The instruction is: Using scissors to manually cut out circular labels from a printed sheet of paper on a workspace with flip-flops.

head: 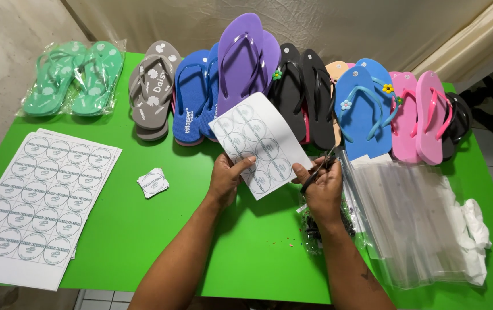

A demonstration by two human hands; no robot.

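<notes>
On the green worktop (143,241), before a row of sandals (292,92), the left hand (226,178) pinches a sheet of round labels (258,143); the right hand (322,186) grips scissors (318,171). Best keep the sheet taut, cutting between circles.

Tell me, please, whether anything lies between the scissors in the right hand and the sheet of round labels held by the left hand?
Nothing visible does. The left hand holds the label sheet up above the green table, and the right hand has the scissors right at the sheet's right edge.
</notes>
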